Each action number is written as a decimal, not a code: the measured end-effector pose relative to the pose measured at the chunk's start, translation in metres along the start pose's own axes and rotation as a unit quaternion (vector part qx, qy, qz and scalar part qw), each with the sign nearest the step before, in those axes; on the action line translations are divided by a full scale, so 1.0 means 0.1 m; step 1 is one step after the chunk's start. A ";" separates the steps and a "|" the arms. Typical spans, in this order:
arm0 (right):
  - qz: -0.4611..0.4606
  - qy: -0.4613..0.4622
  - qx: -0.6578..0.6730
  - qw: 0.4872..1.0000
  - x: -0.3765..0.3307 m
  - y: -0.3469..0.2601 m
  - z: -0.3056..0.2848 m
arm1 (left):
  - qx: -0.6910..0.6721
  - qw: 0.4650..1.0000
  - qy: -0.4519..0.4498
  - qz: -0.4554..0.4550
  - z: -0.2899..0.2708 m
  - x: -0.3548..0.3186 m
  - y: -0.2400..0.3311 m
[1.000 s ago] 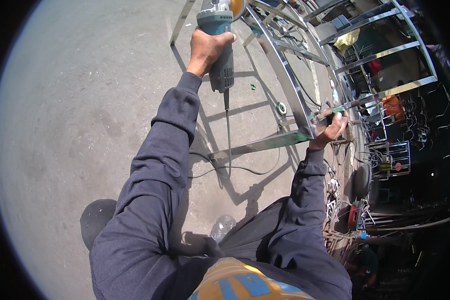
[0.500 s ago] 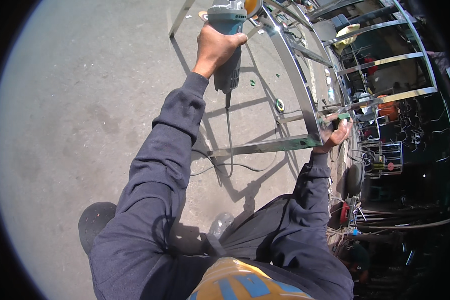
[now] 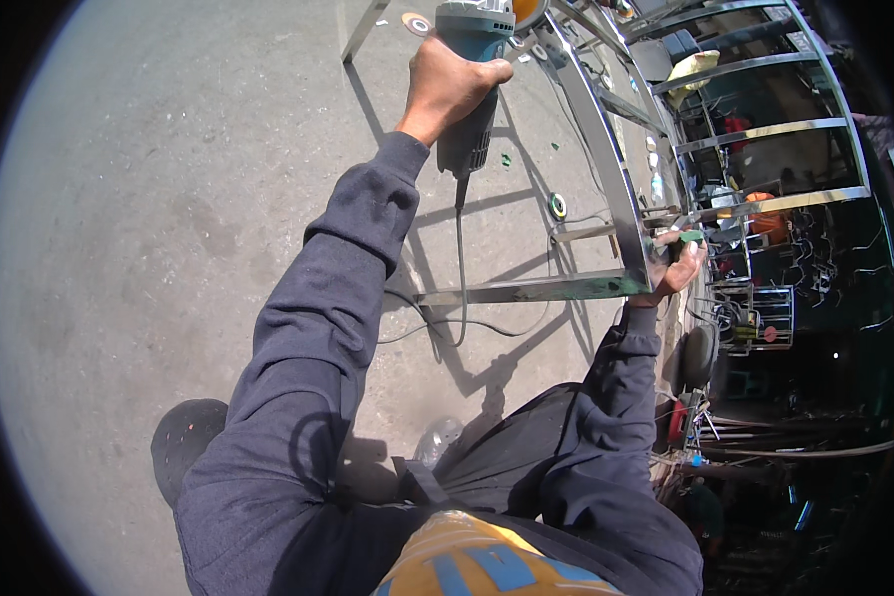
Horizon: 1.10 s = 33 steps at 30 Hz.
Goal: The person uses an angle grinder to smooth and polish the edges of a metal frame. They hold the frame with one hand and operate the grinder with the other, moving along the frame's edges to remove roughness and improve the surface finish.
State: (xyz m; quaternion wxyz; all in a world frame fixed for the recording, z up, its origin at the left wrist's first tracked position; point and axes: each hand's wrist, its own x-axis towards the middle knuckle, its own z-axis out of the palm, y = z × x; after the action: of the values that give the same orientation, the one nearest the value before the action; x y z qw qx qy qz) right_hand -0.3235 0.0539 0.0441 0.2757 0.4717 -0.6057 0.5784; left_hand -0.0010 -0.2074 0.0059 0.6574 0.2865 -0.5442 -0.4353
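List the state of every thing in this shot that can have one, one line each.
Grey-green angle grinder: gripped by the left hand, held out over the frame.
Grinder's black cord: hanging slack down to the concrete ground.
Shiny steel tube frame: lying tilted on the ground, steadied by the right hand at its corner.
Small green round disc: lying loose on the ground.

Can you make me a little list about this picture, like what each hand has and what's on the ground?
left hand: gripping a grey-green angle grinder, held up over the frame
right hand: holding the corner of the shiny metal frame
cord: hangs from the grinder down to the ground
ground: grey concrete, in sun, with frame shadows
small round disc: lying on the concrete under the frame
sleeves: dark blue
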 end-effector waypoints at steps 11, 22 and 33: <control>-0.016 -0.077 0.098 0.992 0.06 0.00 -0.08 | -0.035 0.996 -0.057 -0.064 0.05 -0.67 0.20; -0.133 -0.096 0.068 0.984 0.07 -0.04 -0.05 | 0.036 0.998 0.013 -0.055 -0.07 0.53 -0.17; -0.038 -0.069 0.053 0.995 0.05 0.28 -0.17 | 0.040 0.999 -0.011 0.006 0.06 -0.26 0.11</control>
State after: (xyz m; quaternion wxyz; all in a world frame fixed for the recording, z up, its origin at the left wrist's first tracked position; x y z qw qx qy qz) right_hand -0.3537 0.0659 0.0395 0.2290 0.5471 -0.5735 0.5650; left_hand -0.0052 -0.1784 0.0043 0.6423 0.3046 -0.5698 -0.4123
